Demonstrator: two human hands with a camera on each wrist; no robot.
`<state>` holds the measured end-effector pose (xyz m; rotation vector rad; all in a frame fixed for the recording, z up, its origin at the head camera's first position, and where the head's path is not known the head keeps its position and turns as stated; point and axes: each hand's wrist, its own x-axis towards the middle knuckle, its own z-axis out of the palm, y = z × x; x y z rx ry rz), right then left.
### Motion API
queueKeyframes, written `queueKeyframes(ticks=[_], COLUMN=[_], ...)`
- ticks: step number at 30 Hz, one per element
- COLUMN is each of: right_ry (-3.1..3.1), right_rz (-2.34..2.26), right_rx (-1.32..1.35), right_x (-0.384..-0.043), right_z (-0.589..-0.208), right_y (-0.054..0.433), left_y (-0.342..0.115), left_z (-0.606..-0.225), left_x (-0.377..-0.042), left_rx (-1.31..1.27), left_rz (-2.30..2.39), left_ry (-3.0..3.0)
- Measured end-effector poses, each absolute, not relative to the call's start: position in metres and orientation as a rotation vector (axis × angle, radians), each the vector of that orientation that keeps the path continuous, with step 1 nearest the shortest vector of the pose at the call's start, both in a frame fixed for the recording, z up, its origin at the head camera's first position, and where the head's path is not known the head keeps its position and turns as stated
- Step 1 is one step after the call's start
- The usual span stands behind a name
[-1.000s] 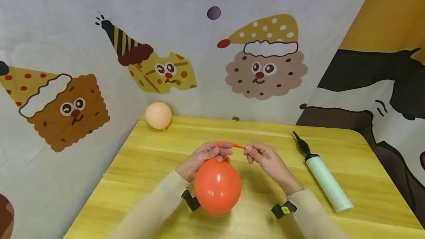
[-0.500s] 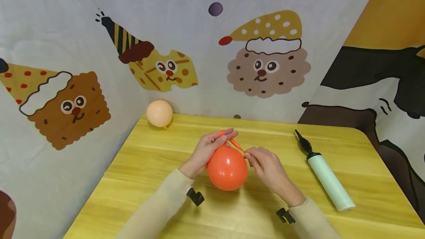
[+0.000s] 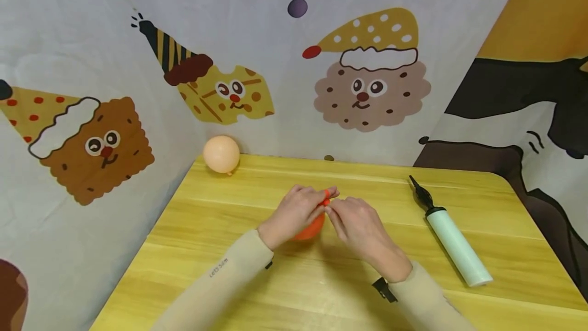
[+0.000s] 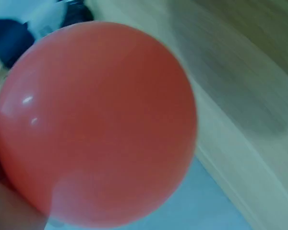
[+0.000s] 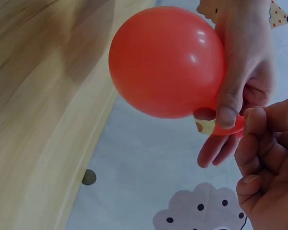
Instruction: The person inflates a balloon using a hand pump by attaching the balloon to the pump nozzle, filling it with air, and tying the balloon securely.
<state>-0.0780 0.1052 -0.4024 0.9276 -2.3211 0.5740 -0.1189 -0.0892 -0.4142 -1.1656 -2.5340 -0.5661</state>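
An inflated orange-red balloon (image 3: 311, 229) hangs under my left hand (image 3: 294, 212), mostly covered by it in the head view. The right wrist view shows the round balloon (image 5: 165, 62) whole, with the left thumb pressed on its neck. Part of the neck is wrapped around the left fingers. With thumb and forefinger, my right hand (image 3: 363, 223) pinches the neck's end, close against the left fingertips. In the left wrist view the balloon (image 4: 101, 124) fills most of the picture and hides nearly all of that hand.
A peach balloon (image 3: 221, 154) sits at the table's far left corner. On the right lies a pale green hand pump (image 3: 459, 246) with a black nozzle. A printed cloth (image 3: 285, 137) hangs behind the wooden table (image 3: 184, 269).
The left hand has rolled over so its back faces up, and the balloon has swung beneath it. The right hand has brought the stretched neck in against the left fingers.
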Motion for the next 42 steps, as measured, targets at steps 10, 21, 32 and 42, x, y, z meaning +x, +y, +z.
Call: queueKeyframes(ticks=[10,21,32,42], right_ry=[-2.377,-2.434,-2.523,-2.588], right_rz=[0.624,0.632,0.643,1.058], right_rx=[0.871,0.85,0.856,0.561], right_x=[-0.079,-0.082,-0.085,-0.087], right_z=[-0.403,-0.399,-0.393,-0.391], right_y=[0.1,0.099,0.101,0.124], left_y=[-0.084,-0.081,-0.081,-0.088], left_z=[-0.435,-0.437,-0.438,-0.429], left_x=[-0.119,-0.123,-0.125,-0.124], left_rx=[-1.119,-1.108,-1.137,-1.168], left_rz=[-0.295,-0.396,-0.594,-1.963], left_ry=[-2.333,-2.281,-2.31,-2.422])
